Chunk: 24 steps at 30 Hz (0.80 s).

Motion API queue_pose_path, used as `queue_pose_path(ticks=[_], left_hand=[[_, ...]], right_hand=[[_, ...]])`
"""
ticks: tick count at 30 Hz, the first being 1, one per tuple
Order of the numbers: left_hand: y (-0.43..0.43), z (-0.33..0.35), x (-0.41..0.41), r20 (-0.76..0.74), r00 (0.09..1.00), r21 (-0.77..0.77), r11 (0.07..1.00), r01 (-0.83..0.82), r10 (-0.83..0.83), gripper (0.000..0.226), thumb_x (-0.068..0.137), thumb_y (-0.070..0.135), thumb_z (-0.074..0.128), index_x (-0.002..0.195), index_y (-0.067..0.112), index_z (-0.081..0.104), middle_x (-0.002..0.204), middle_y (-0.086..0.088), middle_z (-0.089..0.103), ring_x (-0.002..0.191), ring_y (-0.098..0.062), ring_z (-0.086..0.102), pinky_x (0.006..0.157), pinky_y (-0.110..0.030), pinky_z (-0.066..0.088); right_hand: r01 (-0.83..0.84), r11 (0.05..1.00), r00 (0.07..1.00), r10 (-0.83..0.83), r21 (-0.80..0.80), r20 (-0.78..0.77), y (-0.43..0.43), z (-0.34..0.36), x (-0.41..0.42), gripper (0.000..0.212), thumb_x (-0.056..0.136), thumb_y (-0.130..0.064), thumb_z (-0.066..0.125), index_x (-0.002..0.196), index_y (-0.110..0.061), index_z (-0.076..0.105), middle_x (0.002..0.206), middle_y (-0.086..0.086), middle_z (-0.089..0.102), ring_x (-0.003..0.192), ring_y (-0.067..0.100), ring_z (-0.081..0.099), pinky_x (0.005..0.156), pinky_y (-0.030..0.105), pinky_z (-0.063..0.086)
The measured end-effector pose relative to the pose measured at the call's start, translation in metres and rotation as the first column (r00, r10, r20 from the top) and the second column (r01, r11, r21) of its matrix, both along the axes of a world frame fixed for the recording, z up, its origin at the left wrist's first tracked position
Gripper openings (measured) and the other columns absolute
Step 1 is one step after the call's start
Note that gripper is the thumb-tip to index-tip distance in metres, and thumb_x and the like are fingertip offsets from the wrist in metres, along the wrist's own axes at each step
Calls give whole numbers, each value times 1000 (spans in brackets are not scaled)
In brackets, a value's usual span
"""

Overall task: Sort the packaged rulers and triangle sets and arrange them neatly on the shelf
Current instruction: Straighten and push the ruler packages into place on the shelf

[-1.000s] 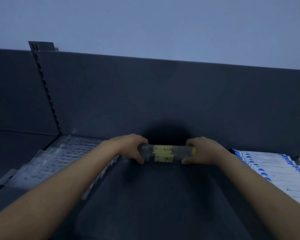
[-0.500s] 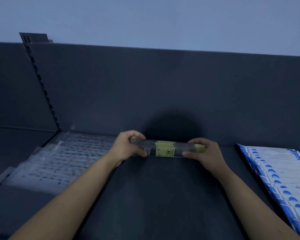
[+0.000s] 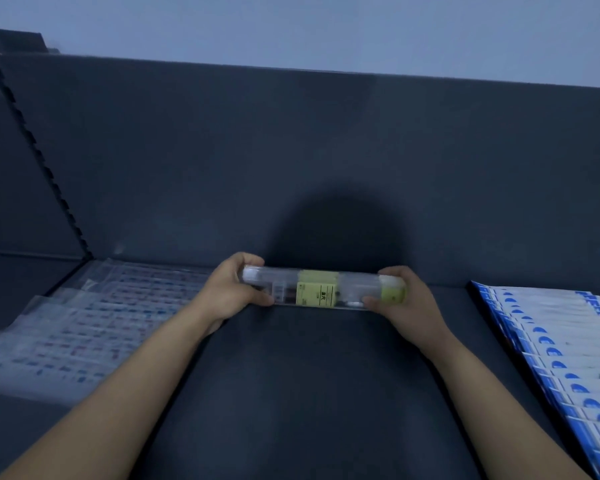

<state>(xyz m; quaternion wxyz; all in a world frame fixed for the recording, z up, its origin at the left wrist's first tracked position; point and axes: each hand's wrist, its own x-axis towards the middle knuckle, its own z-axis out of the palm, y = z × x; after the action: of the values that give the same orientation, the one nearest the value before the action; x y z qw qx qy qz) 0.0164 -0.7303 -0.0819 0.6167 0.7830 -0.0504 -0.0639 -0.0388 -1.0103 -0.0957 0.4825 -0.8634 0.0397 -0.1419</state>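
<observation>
A stack of clear-packaged rulers with yellow-green labels lies crosswise near the back of the dark shelf. My left hand grips its left end, fingers curled over the top and thumb at the front. At the other end, my right hand holds the stack the same way. To the left, clear packets with red and blue print lie overlapped in a row. Along the right side runs a row of white and blue packets, overlapped front to back.
The shelf's dark back panel rises right behind the ruler stack. A slotted upright stands at the left, with another dark shelf bay beyond it. Bare shelf surface lies between the two rows, under my forearms.
Both hands still hold the ruler stack. It has tipped up slightly, showing more of its labelled front face, and stays near the back panel.
</observation>
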Motion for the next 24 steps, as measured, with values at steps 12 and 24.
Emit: queue_pose_path(ticks=[12,24], left_hand=[[4,22,-6,48,949,468,846,254,-312,49,59,17,90,102,27,70,96,9,70,87,-6,66,77,-24,53],[-5,48,-36,101,918,175,915,363,-384,30,63,4,86,88,16,74,82,3,74,73,-9,68,67,-23,54]], right_hand=[[-55,998,998,55,11,-3,-1,8,-1,38,75,-22,79,108,-23,61,102,-12,62,92,3,58,75,13,45],[-185,560,982,141,808,126,38,41,-16,54,70,-39,74,113,-6,63,107,11,68,104,26,61,94,33,48]])
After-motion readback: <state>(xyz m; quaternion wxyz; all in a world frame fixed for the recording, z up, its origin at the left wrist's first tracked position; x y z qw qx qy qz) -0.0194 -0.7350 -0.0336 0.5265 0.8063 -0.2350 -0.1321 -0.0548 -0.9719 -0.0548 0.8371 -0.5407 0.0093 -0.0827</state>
